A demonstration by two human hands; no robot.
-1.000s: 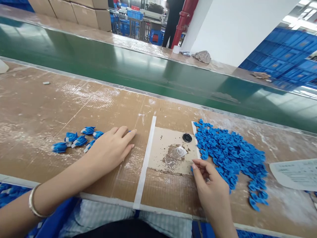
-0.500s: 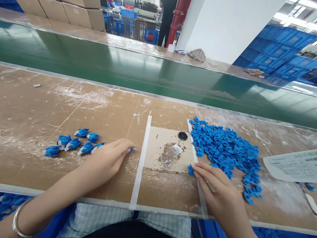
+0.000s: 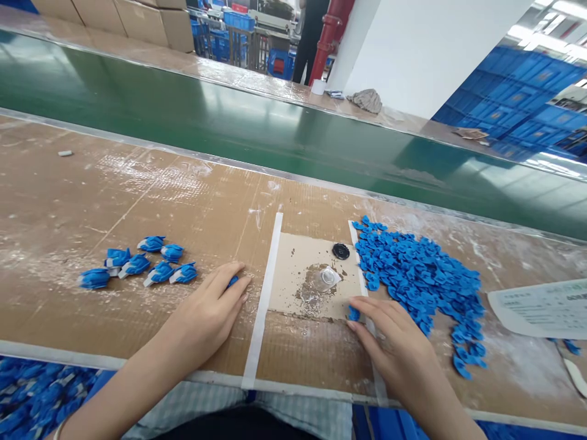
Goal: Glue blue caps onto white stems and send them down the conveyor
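My left hand (image 3: 211, 305) rests on the cardboard-covered bench, its fingers closed around a blue plastic part (image 3: 233, 282) that is mostly hidden. To its left lie several blue-and-white assembled pieces (image 3: 159, 273). Between thumb and fingers, my right hand (image 3: 397, 342) pinches a small blue plastic piece (image 3: 353, 313) at the lower right corner of a beige card (image 3: 287, 256). On that card are a clear plastic item (image 3: 328, 278) in a wet patch and a black round cap (image 3: 340, 251). A large heap of small blue pieces (image 3: 422, 269) spreads beyond my right hand.
White tape strips (image 3: 262, 305) run along both sides of the card. A green conveyor belt (image 3: 247, 137) crosses behind the bench. At right lies a printed plastic sheet (image 3: 541, 308). Below the front edge, at left, are more blue parts (image 3: 36, 391). Cardboard boxes (image 3: 151, 24) stand at the back.
My left hand has drawn slightly toward me, uncovering more of the nearest blue-and-white piece. The right thumb and fingers have shifted around the small blue piece, which stays near the card's corner.
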